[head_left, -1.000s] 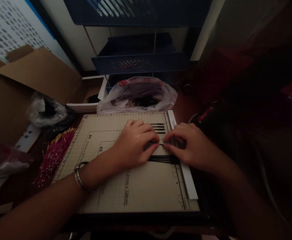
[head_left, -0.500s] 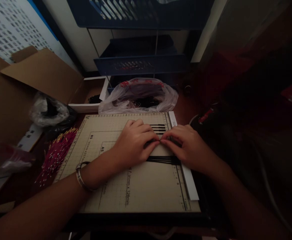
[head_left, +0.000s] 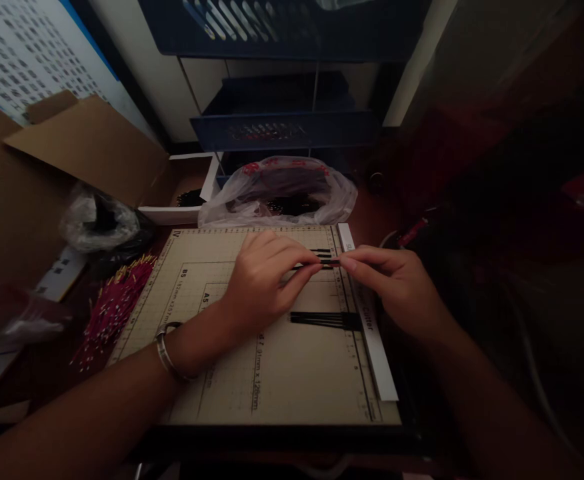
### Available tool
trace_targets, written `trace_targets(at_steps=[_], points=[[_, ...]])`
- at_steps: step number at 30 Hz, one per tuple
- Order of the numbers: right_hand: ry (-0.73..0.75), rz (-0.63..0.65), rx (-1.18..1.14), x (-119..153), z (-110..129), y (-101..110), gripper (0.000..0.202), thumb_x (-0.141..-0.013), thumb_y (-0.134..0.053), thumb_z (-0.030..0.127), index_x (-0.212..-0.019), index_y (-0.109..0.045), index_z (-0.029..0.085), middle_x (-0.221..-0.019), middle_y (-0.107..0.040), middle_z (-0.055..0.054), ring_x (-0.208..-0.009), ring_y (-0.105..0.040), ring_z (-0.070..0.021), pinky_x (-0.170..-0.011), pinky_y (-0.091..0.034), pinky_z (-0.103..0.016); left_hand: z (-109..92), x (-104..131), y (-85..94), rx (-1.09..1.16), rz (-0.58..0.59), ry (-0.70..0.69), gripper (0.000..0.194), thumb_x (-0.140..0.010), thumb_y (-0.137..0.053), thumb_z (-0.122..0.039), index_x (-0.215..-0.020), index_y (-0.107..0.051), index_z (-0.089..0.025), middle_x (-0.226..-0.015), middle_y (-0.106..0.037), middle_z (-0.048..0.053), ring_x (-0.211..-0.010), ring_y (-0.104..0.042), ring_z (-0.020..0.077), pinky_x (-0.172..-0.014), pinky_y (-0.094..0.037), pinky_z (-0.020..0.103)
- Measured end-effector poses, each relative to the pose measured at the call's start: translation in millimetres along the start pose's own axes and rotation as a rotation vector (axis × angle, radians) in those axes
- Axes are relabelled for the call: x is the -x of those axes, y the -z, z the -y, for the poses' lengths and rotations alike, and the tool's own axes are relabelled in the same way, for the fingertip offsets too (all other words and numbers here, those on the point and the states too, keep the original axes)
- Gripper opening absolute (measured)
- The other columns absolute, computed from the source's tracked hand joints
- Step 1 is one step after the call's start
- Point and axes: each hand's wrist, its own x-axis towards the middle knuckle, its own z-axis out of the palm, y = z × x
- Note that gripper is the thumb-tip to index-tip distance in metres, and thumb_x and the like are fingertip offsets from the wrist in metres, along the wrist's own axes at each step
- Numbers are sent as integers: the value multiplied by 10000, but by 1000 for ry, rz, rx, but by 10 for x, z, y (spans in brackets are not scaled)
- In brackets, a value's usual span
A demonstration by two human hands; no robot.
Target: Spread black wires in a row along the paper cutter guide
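Observation:
A thin black wire (head_left: 329, 261) is stretched between my hands over the cream paper cutter board (head_left: 302, 387). My left hand (head_left: 262, 277) pinches it between thumb and fingers. At its right end, my right hand (head_left: 397, 277) pinches it close to the cutter's white strip (head_left: 379, 360). Just behind the fingers, several black wires with thicker ends (head_left: 324, 251) lie on the board, partly covered by my left hand. Nearer to me is a bundle of black wires (head_left: 322, 319), lying sideways with its right end by the strip.
Dark red wires with gold ends (head_left: 117, 307) are piled left of the board. Behind it stand a plastic bag (head_left: 222, 207) holding dark pieces and an open cardboard box (head_left: 169, 215). A blue tiered rack (head_left: 292, 130) rises at the back.
My hands have moved slightly apart, the right one shifting right, so a stretch of black wire now shows between the fingertips. The near bundle has stayed in place.

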Motion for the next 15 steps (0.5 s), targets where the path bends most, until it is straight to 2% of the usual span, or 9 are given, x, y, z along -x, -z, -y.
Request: trace_targets(at_steps=[5,15], points=[[-20,17,-42,16,2,19,234,-917,-736,448,-924,-844,241,-912,-795,3,-839,-702,-96,-747,-507,-187,-8,-6,3,-2,-10,-28,55,-985,-746,-207,-953,-714,-176,-878,-784,21,-811,-682,194,-784,-468,389],[39,32,10,21,13,17,238,-930,-730,436,-912,-842,227,-877,-777,-2,-802,-680,-97,-746,-508,-204,-4,0,6,44,-46,-54,86,-961,-785,-196,-924,-708,-184,-846,-787,6,-777,-707,166,-772,-510,365]])
